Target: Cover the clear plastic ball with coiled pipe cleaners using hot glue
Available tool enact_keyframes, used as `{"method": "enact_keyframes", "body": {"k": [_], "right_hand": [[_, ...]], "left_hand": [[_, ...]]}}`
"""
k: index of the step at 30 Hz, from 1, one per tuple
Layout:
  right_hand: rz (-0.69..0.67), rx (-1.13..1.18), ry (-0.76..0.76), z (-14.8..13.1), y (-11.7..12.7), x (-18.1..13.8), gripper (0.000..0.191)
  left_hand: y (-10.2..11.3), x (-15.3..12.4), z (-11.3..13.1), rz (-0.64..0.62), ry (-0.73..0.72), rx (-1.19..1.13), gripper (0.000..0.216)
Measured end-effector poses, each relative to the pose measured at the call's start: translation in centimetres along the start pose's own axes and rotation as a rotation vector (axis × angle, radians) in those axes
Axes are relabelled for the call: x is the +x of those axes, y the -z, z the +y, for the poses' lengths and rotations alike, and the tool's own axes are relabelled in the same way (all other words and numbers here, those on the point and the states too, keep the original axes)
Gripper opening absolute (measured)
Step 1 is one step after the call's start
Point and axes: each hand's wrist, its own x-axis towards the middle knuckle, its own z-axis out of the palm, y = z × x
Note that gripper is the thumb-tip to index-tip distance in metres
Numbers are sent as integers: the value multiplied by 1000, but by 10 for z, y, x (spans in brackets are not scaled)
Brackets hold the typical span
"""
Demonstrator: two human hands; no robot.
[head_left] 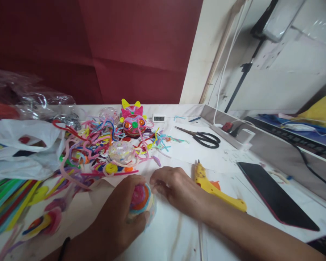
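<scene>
My left hand (119, 214) is wrapped round a small clear ball (141, 200) covered with pink, orange and blue pipe-cleaner coils, low on the white table (179, 232). My right hand (176, 186) rests right beside the ball, fingers curled and pinched at its upper right edge; what they pinch is too small to make out. A yellow glue gun (217, 188) lies just right of my right wrist.
A tangle of coloured pipe cleaners (97, 145) with a second decorated ball (121, 150) and a pink cat-like figure (132, 119) fills the middle back. Black scissors (203, 137), a dark phone (274, 195), a small clock (159, 117), plastic bags (21, 145) and green sticks (5, 203) lie around.
</scene>
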Motion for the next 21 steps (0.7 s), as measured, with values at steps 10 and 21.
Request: {"method": "enact_keyframes", "body": {"k": [10,21], "right_hand": [[-111,-34,-1,-2,7,9,21],[-242,1,171,5,16,22,18]], "left_hand": [[-1,-3,-3,28,-32,11,54],[-4,-1,-9,7,-10,-4,57]]}}
